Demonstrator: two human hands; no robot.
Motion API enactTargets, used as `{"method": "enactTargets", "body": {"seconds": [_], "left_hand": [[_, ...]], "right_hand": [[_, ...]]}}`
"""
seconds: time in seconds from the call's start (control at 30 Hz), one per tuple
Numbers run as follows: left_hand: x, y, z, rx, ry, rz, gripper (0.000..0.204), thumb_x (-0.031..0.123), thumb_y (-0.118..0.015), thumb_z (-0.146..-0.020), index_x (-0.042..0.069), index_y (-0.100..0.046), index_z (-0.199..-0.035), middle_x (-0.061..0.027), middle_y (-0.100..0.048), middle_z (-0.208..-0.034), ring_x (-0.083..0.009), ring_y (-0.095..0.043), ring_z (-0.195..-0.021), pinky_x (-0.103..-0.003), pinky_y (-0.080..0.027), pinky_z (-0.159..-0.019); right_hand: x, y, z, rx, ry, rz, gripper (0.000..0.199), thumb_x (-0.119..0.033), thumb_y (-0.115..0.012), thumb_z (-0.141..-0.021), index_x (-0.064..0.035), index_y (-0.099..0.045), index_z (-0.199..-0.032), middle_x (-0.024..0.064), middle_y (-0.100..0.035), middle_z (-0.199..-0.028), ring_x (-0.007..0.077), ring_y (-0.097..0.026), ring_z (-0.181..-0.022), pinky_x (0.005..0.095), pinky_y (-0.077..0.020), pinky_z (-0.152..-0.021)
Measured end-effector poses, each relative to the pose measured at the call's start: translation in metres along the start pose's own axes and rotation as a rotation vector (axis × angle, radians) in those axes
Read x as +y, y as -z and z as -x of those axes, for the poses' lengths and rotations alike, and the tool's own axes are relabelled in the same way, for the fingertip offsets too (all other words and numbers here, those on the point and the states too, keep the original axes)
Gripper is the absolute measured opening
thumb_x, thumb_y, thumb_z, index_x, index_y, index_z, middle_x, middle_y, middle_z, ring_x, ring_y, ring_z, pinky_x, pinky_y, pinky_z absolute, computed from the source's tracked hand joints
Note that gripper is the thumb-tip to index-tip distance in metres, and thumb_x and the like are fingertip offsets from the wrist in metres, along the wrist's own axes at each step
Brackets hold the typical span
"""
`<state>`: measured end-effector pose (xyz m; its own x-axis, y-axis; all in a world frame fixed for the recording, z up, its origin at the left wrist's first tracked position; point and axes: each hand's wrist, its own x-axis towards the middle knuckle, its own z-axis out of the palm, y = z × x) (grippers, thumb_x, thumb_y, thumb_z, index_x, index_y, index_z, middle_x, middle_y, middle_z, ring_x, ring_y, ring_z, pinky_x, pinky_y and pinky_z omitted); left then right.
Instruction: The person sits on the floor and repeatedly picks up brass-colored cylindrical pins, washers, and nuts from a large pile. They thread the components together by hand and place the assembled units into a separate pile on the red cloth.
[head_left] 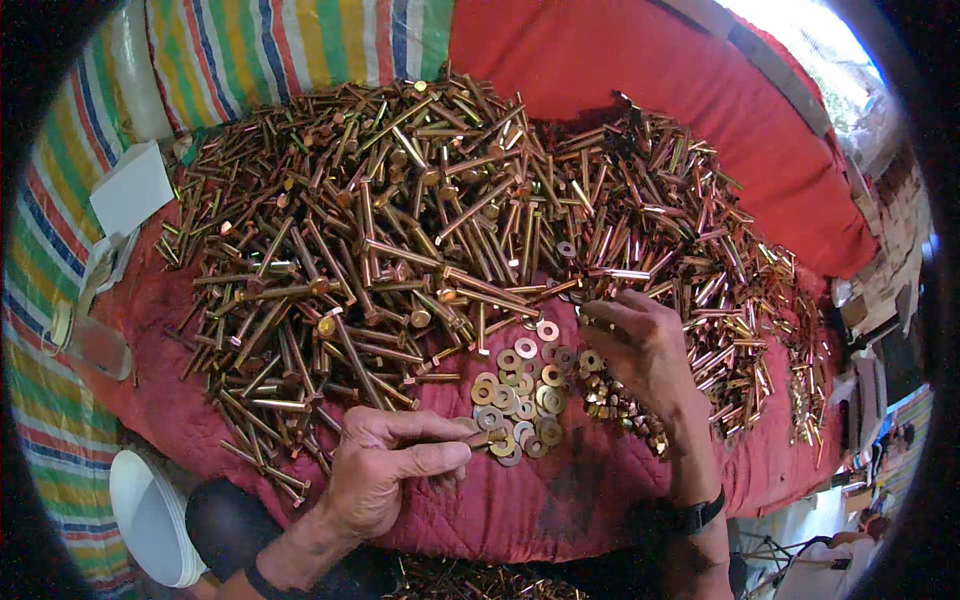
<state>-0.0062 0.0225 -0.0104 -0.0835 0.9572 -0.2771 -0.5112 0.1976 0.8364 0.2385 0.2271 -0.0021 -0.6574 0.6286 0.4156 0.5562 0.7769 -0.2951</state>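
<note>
My left hand is closed, thumb against fingers, on a bolt. Only a short brassy end of it shows past the fingertips, above the edge of some loose washers. These flat metal rings lie spread on the red cloth between my hands. Higher up on the right, my right hand hangs with bent fingers somewhat apart, near the upper washers and the pile's edge. I see nothing held in it, though its fingertips are partly hidden. Small gold-coloured nuts lie heaped just below it.
A big heap of copper-coloured hex bolts fills the left and middle. Slender metal pieces are piled on the right. Red quilted cloth lies underneath. Striped sheeting rises at the left, with a white bucket at lower left.
</note>
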Motion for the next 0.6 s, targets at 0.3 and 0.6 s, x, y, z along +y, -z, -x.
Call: {"method": "enactTargets", "body": {"seconds": [0.3, 0.6], "left_hand": [[-0.006, -0.003, 0.000, 0.008, 0.061, -0.079, 0.020, 0.000, -0.076, -0.088, -0.010, -0.076, -0.106, -0.0160, -0.074, -0.083, -0.0189, -0.069, -0.066, -0.030, -0.054, -0.060], [0.003, -0.010, 0.000, 0.037, 0.006, -0.145, 0.014, 0.008, -0.078, -0.092, -0.005, -0.077, -0.099, -0.0086, -0.068, -0.068, -0.0097, -0.056, -0.048, -0.023, -0.040, -0.044]], "right_hand": [[0.015, -0.027, 0.000, -0.092, 0.129, 0.359, 0.019, -0.016, -0.075, -0.087, -0.0044, -0.062, -0.093, 0.0140, -0.060, -0.085, 0.0364, -0.066, -0.083, 0.0478, -0.0527, -0.065], [-0.004, -0.013, -0.006, -0.061, -0.059, -0.097, 0.022, -0.001, -0.076, -0.085, -0.0013, -0.062, -0.103, 0.0102, -0.070, -0.093, 0.0189, -0.073, -0.074, 0.0353, -0.0561, -0.062]]}}
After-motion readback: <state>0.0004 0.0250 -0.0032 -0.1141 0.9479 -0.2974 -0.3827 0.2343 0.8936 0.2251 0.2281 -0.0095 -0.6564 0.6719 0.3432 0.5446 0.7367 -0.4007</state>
